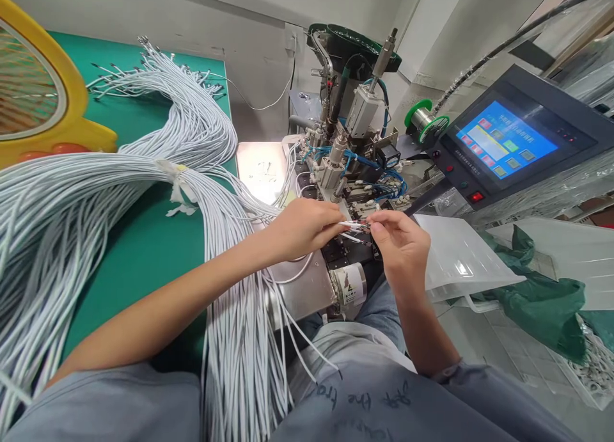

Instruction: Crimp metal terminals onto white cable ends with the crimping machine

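My left hand is closed around several white cables, whose dark-tipped ends stick out to the right past its fingers. Facing it, my right hand pinches at those cable ends between thumb and forefinger. Both hands meet just in front of a bench machine with metal cylinders and blue air tubes. To the left, a thick bundle of white cables hangs over the table edge and runs under my left forearm. A strip of white tape ties part of it.
A second cable bundle lies on the green table. The yellow fan-like object stands at left. On the right are a touchscreen panel, a wire spool, a white plastic tray and green cloth.
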Available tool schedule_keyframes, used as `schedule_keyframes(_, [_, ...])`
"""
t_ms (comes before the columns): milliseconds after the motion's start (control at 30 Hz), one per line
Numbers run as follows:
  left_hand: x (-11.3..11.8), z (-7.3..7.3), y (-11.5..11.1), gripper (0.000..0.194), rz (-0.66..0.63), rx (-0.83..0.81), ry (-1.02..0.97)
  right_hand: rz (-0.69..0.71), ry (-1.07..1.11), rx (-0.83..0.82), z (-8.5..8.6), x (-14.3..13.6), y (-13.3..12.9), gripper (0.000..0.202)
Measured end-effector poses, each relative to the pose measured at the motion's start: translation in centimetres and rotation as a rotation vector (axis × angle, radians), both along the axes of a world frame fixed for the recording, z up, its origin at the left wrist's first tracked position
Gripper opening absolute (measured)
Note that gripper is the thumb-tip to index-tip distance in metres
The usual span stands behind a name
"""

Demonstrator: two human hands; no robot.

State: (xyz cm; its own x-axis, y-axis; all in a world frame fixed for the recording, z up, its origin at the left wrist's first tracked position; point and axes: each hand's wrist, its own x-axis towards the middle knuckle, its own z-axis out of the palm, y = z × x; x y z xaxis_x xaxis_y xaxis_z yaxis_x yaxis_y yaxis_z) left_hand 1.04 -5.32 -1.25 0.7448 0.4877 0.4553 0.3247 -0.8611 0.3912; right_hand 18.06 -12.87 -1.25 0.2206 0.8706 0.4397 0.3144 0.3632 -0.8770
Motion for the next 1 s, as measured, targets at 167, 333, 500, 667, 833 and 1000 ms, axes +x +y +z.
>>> schedule_keyframes(167, [0.0,0.0,0.0,0.035,0.001,0.02,0.006,-0.001,0.0,-0.008,-0.1,0.1,0.1,0.005])
schedule_keyframes(333, [0.1,0.1,0.2,0.031,0.009,0.01,-0.091,-0.081,0.106,0.016,-0.6,0.4,0.2,0.009])
schedule_keyframes(500, [0.3,0.1,0.2,0.029,0.092,-0.016,-0.275,-0.05,0.228,-0.133,-1.6,1.3,0.1,0.019])
schedule_keyframes(667, [0.3,0.2,0.2,0.026,0.111,-0.037,-0.304,0.036,0.343,-0.195,-1.5,0.9,0.1,0.018])
schedule_keyframes(833, [0.2,0.2,0.2,0.028,0.108,-0.029,-0.285,0.003,0.392,-0.216,-1.3,0.5,0.2,0.018])
schedule_keyframes(1000, [0.2,0.2,0.3,0.025,0.089,-0.011,-0.313,0.016,0.422,-0.181,-1.2,0.4,0.2,0.015])
